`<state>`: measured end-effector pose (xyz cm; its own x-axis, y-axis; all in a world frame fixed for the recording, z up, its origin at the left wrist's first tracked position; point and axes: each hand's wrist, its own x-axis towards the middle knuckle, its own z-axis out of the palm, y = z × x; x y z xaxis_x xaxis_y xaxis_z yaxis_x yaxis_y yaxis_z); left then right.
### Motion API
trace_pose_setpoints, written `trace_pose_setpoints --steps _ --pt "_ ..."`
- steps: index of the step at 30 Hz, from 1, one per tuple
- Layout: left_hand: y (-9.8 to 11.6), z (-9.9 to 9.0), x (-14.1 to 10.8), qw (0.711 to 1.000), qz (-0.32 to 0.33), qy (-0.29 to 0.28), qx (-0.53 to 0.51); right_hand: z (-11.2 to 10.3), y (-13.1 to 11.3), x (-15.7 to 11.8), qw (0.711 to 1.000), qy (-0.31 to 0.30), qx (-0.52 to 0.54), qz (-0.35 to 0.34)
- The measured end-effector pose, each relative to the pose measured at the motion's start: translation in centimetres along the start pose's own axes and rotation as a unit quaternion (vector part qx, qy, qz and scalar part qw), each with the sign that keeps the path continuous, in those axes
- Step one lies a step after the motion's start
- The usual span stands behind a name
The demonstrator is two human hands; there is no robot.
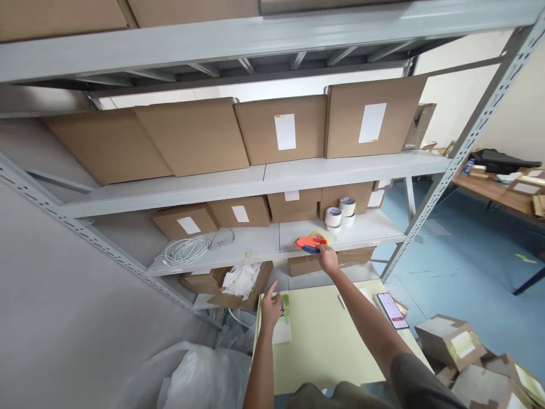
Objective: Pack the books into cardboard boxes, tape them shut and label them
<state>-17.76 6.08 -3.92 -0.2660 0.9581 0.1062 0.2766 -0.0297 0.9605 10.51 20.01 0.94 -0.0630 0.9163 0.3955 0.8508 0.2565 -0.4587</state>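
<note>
My right hand [328, 258] reaches to the lower shelf and is closed on one end of an orange-and-blue tape dispenser [307, 243]. A yellow ring [319, 235], like a tape roll, shows just behind it. Rolls of white tape [333, 216] are stacked a little to the right on the same shelf. My left hand [269, 308] is open above the left side of the pale yellow table [327, 341], its fingers apart. Beneath and beside that hand lies a flat white-and-green packet [283, 326], partly hidden by it.
Cardboard boxes [281, 130] line the grey metal shelves. A coiled white cable [187, 250] lies at the shelf's left; an open carton with white cloth [242, 279] sits below. A phone [392, 311] rests on the table's right edge. Cartons [453, 341] are piled on the right floor.
</note>
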Motion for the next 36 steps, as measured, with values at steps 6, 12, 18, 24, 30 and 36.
trace_pose_setpoints --steps 6,12,18,24,30,36 --pt "-1.6 -3.2 0.0 0.999 0.021 -0.036 -0.012 0.9 -2.0 -6.8 0.985 0.150 0.081 0.018" --pt "-4.3 -2.9 -0.8 0.995 0.016 -0.088 -0.037 -1.0 -2.2 -15.5 0.963 0.233 0.108 0.085" --pt "-6.3 1.0 -3.1 0.985 0.004 -0.168 -0.035 -5.9 0.4 -25.7 0.950 0.252 0.045 0.180" --pt "-5.9 4.6 -5.7 0.974 -0.011 -0.221 -0.039 -11.6 4.3 -35.0 0.944 0.236 -0.006 0.231" --pt "-4.6 7.3 -7.8 0.974 -0.023 -0.224 -0.020 -14.7 9.3 -39.4 0.958 0.150 -0.037 0.241" --pt "-4.1 9.8 -10.9 0.974 -0.050 -0.221 0.003 -9.6 14.1 -38.3 0.959 0.001 -0.028 0.282"
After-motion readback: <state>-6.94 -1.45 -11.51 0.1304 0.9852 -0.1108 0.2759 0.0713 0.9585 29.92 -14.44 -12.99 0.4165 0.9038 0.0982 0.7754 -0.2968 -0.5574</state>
